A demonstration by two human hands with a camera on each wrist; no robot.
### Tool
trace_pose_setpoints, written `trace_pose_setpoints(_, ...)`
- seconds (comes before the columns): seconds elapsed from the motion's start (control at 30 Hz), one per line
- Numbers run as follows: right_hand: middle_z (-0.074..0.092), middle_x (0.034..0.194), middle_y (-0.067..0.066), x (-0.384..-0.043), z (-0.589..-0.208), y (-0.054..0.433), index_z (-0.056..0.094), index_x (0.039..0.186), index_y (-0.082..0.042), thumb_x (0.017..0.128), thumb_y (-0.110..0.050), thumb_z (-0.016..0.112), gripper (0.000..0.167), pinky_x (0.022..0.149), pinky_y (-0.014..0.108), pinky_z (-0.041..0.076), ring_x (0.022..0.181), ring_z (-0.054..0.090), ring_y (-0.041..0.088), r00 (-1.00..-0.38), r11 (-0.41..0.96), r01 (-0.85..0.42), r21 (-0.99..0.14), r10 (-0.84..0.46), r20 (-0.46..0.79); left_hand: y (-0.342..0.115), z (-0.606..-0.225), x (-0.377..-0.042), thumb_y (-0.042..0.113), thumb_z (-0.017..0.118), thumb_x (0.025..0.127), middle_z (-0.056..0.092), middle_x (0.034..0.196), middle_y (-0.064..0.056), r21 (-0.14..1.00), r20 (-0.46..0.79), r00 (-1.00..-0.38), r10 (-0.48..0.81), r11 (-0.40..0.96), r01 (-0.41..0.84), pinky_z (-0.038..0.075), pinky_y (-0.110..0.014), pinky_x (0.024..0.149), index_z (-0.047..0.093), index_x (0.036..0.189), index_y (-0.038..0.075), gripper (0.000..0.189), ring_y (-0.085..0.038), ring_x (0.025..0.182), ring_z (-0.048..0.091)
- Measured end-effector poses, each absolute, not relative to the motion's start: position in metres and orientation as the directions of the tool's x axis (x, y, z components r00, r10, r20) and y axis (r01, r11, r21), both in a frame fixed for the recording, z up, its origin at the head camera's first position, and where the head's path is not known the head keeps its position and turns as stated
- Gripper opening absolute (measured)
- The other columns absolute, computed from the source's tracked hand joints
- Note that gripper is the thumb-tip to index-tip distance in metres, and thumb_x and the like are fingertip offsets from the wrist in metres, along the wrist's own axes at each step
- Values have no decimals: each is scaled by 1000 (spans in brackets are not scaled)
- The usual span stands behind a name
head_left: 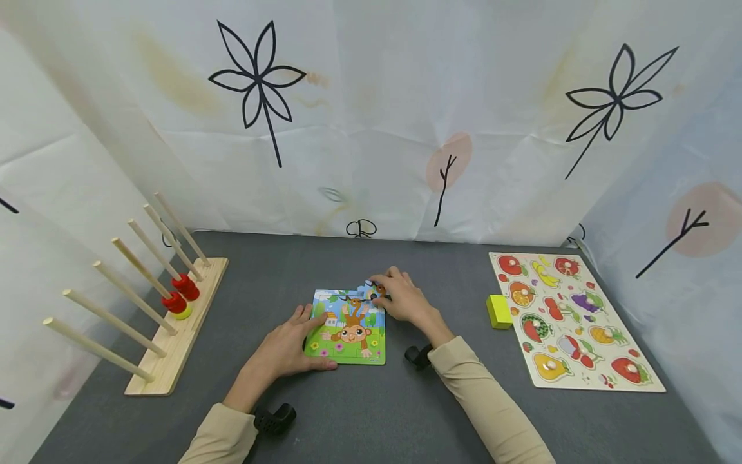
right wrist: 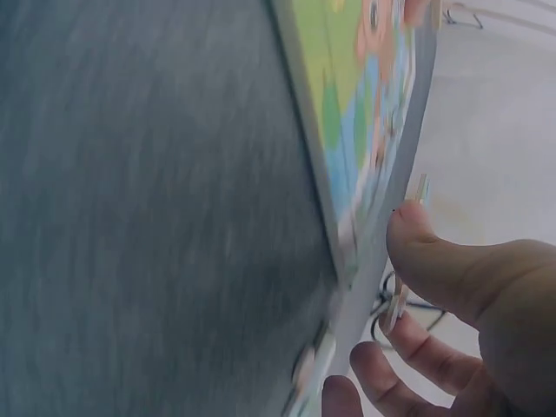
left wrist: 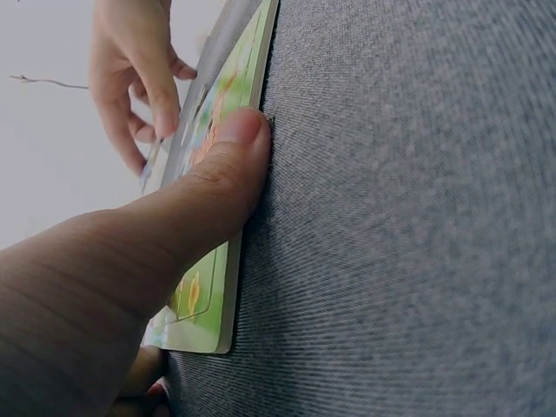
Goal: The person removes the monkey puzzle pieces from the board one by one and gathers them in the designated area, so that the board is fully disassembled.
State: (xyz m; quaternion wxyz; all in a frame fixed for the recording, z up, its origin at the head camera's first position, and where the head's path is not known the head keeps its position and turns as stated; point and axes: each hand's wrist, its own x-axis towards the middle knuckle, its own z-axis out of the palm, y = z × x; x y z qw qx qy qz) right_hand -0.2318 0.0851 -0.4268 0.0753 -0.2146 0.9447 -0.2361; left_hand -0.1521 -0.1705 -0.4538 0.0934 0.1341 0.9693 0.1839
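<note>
Seven pegs (head_left: 139, 265) stand leftward, left hand (head_left: 292, 343) spread on puzzle (head_left: 352, 333), right hand (head_left: 404, 298) pinching piece (head_left: 367, 289)

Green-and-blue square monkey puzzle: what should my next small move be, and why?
Probably ease the small, flat, blue printed piece down toward the far right corner of the puzzle: your right hand pinches it there, raised and jutting past the far edge, while your left hand rests against the puzzle's left side.
</note>
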Motion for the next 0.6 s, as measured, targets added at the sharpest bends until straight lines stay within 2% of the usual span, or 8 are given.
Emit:
trace_pose_setpoints(0.2,54,129,16,-241,-423,108,57,146,-14,99,-21,69,49,69,37,40,101,49,27,-905,818,-348,-458,-421,-65,-171,-454,-152,64,84,73,31,163,-31,381,-131,-948,290,898,222,46,-69,102,49,153,14,102,-49,151,32)
trace_pose_setpoints(0.4,55,122,17,-243,-421,130,59,143,-8,98,-16,70,47,70,36,38,99,49,28,-909,826,-351,-441,-414,-53,-171,-455,-152,65,84,73,31,163,-31,388,-129,-946,299,893,229,45,-69,103,49,153,14,101,-50,151,32)
trace_pose_setpoints(0.6,55,123,19,-249,-424,150,59,142,-7,99,-14,68,45,74,40,43,100,49,30,-914,842,-322,-433,-396,-92,-171,-454,-152,64,84,73,30,163,-30,383,-128,-947,296,895,228,45,-70,103,49,154,13,102,-50,151,32)
